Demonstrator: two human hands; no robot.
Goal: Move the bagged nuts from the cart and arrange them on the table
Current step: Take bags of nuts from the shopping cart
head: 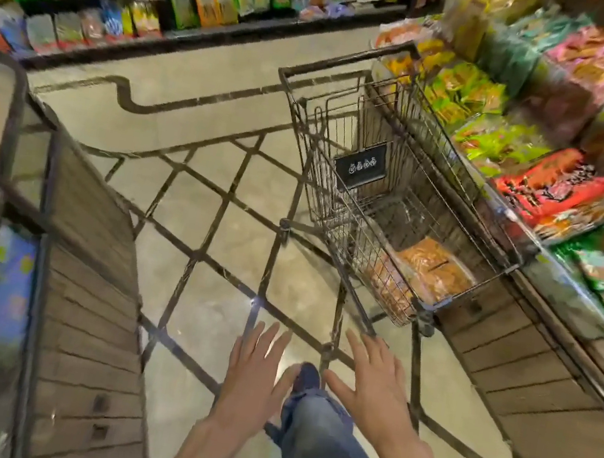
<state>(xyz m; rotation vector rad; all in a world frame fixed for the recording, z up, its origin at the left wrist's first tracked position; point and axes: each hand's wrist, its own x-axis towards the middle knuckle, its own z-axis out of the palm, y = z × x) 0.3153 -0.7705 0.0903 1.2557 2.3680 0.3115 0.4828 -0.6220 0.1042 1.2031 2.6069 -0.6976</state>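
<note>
— Where are the nuts from where you sit?

— I see the bags of nuts (431, 268) lying flat in the bottom of the cart (399, 189), at its near end, orange-brown under clear wrapping. The cart stands just beside the table (535, 355) on my right, which is already stacked with other packets (555, 183).

— How will they handle?

— My guess is soft and slack: loose contents in thin film, so a bag would sag if I lifted it by one corner. The wrapping looks glossy, so probably slippery too. Not fragile, and likely light enough for one hand, though I can't tell the weight. I'd slide fingers under the middle of the top bag, or pinch both short edges, to keep it level.

— And your hands?

— Both hold nothing. My left hand (256, 373) and right hand (372, 386) are out in front of me, palms down, fingers straight and spread, low over the floor (211, 237) and well short of the cart. The right one is nearer its lower frame. I'd have to reach up and over the wire rim to get in.
</note>
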